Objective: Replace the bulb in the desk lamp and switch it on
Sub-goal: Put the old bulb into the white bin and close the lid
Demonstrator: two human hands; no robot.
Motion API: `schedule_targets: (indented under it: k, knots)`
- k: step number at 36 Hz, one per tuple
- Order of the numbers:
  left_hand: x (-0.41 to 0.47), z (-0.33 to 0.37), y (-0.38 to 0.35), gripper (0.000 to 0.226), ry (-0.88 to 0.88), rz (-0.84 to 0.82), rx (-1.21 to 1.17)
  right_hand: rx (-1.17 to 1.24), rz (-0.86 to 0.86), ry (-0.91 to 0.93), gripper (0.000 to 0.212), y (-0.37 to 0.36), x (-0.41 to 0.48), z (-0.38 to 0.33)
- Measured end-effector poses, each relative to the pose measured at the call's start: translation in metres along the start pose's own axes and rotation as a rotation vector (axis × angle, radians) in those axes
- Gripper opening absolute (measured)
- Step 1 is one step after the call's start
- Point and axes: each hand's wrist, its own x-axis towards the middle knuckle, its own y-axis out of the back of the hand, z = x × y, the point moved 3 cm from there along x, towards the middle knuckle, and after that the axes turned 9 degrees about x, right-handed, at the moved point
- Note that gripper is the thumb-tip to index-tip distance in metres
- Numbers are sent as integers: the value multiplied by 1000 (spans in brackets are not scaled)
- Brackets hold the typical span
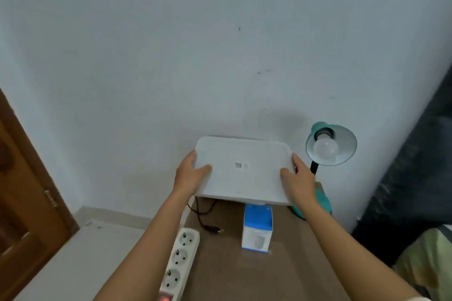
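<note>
A pale blue wall [220, 44] fills most of the view above a brown tabletop [281, 271]. Both hands hold a white plastic tray [244, 171] in the air, left hand [189, 176] and right hand [299, 178] with fingers grasping its opposite short edges. At the right stands a teal desk lamp [332, 144] with a white bulb [325, 149] fitted. A white power strip [179, 261] lies at the left edge. A blue-and-white bulb box [257, 228] stands below the tray, near a black plug [214, 229].

Bulb box [257, 231] on table [288, 271] between power strip [179, 261] and lamp [330, 144].
</note>
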Motion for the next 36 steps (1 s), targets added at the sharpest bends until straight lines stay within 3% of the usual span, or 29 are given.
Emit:
schedule_targets:
  k: [11,19,25,36]
  knots:
    - [116,-4,-30,50,36,-126,37,-87,-26,-89,57,-47,109,20]
    - [144,-32,-44,41,11,-102,381,-134,-28,-57,17,-67,129,39]
    - [146,-31,-52,47,-43,-37,507,-172,-45,-67,20,-66,124,47]
    - [136,-38,-53,36,-78,32,441,-296,-42,35,19,-68,129,55]
